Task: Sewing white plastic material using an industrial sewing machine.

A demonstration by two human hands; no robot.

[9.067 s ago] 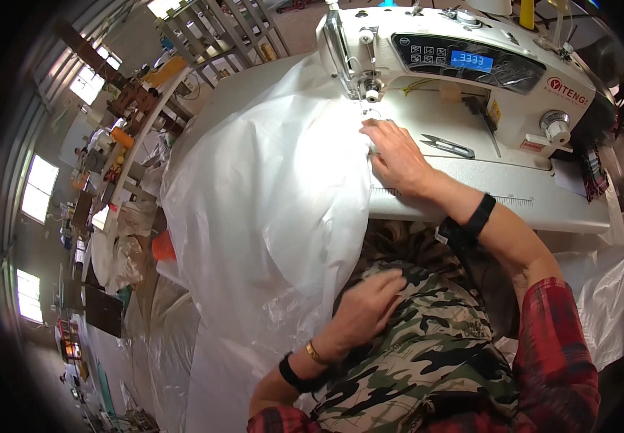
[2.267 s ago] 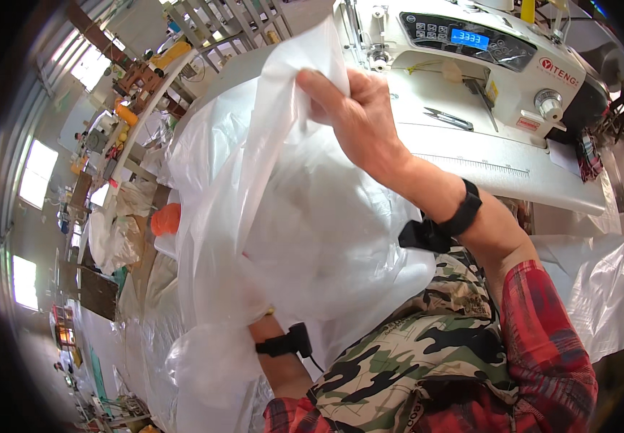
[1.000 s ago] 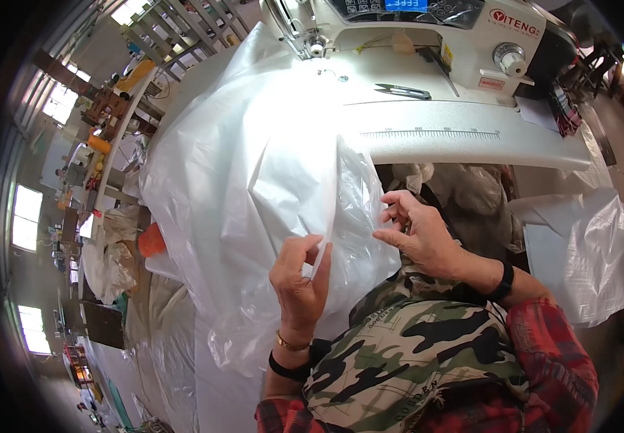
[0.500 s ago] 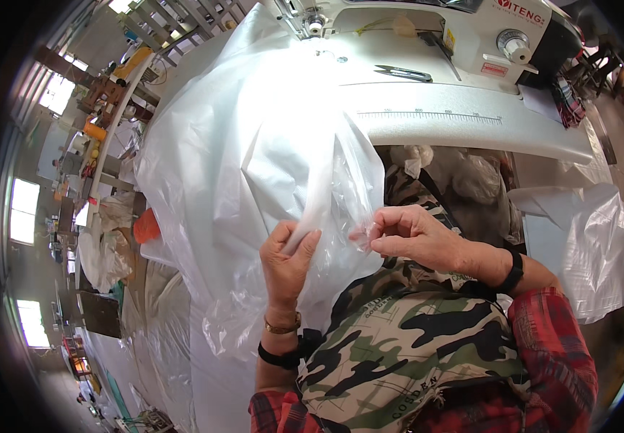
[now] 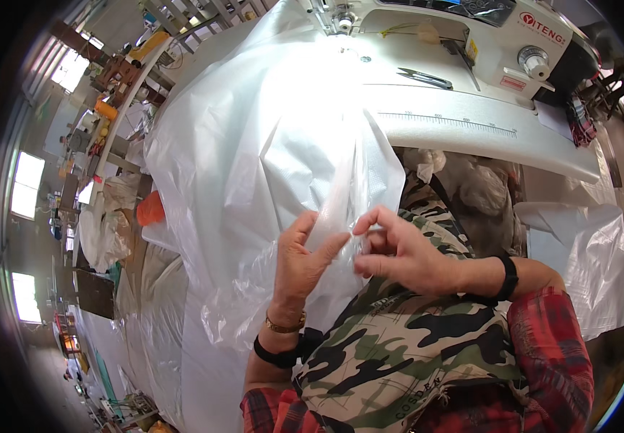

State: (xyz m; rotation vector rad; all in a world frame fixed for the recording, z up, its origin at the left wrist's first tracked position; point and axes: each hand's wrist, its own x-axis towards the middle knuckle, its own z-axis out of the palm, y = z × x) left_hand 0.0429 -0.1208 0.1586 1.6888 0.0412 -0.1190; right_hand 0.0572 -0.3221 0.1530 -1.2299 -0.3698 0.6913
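Note:
A large sheet of thin white plastic film (image 5: 254,151) drapes from the sewing table down over my lap. My left hand (image 5: 305,263) pinches a fold of the film near its lower edge, thumb and fingers closed on it. My right hand (image 5: 399,252) meets it from the right, fingertips gripping the same fold. Both hands are close together above my camouflage apron (image 5: 391,353). A white industrial sewing machine (image 5: 471,36) stands at the far side of the table, its needle area (image 5: 341,22) just above the top of the film.
Scissors (image 5: 427,78) lie on the white machine table (image 5: 471,130), which has a printed ruler along its front. White woven sacking (image 5: 586,252) hangs at the right. More plastic sheeting (image 5: 153,310) lies on the floor at the left, with cluttered benches (image 5: 110,79) beyond.
Over the last seconds the film was lifted high, then brought down to my lap. My hands have closed together on one fold, and the view has tilted slightly lower.

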